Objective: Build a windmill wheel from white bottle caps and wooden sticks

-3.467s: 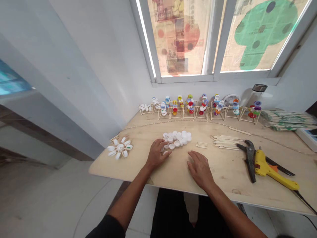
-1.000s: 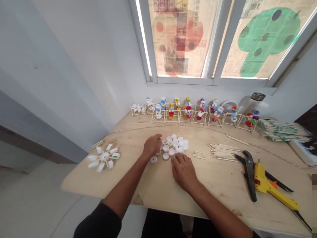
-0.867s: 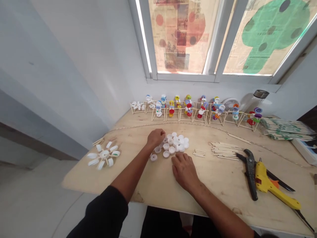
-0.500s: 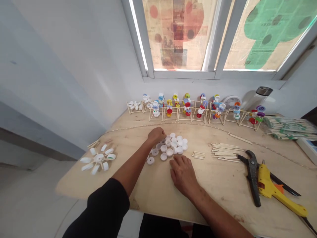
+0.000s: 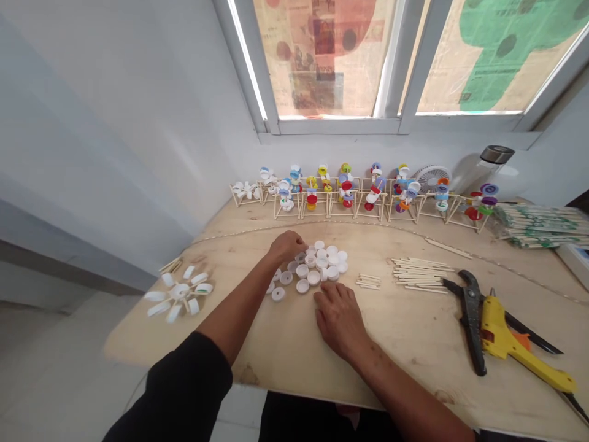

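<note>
The present step seems to be arranging the white bottle caps (image 5: 313, 279), grouped on the tabletop (image 5: 405, 350). The left hand (image 5: 288, 245) curls at their far edge, its grasp hidden; the right hand (image 5: 341, 316) rests loosely released nearby. The next move calls for light fingertips.

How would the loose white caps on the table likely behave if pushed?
The white caps look like shallow, hollow plastic, so they are probably light. Most lie flat, so they would likely slide rather than roll. They sit close together, so one may shove its neighbours.
</note>
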`<state>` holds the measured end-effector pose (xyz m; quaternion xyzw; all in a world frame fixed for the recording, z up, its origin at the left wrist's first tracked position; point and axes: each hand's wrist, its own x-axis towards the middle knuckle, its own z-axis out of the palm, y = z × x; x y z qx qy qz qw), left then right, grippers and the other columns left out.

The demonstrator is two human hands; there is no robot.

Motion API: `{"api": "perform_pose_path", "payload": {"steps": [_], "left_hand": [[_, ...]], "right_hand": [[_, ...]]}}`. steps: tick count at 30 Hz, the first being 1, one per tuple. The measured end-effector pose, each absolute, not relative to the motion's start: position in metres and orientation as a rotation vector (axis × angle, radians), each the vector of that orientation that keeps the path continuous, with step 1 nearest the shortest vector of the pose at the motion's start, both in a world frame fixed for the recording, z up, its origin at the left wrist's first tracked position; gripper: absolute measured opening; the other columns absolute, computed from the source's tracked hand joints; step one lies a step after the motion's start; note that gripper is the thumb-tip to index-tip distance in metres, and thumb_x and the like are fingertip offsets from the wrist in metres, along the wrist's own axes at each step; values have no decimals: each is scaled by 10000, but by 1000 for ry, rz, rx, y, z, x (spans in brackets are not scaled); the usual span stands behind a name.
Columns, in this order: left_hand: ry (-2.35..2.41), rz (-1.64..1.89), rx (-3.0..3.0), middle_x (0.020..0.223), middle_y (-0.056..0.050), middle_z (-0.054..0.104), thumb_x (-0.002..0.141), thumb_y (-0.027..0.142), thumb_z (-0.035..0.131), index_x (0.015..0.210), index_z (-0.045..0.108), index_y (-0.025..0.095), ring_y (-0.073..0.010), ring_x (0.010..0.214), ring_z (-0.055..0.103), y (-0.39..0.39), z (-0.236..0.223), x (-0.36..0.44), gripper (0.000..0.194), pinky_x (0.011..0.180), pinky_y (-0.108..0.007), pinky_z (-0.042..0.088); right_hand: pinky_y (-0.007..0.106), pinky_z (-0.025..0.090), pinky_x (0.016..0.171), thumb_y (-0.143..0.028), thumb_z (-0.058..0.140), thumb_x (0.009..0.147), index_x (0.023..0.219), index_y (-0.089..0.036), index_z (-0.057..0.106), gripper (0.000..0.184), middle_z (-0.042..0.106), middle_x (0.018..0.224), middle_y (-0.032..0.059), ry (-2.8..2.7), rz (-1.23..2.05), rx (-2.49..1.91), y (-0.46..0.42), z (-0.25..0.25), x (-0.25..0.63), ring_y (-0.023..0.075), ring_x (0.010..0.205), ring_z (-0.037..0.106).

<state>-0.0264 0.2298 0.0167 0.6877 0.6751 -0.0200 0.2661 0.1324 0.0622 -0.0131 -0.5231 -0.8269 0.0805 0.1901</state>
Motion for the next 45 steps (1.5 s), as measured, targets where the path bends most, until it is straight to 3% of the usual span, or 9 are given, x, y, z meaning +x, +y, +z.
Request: {"api": "perform_pose_path", "payload": {"steps": [45], "left_hand": [[1919, -79, 2008, 1181, -87, 572, 885, 314, 538, 1147, 555, 178, -210, 1000, 586, 219, 18, -34, 296, 837, -419, 503]], "right_hand": [[393, 351, 895, -140, 531, 814, 1040, -187, 601, 241, 574, 1144, 98, -2287, 222, -1416, 61, -19, 136, 247, 1046, 448]]}}
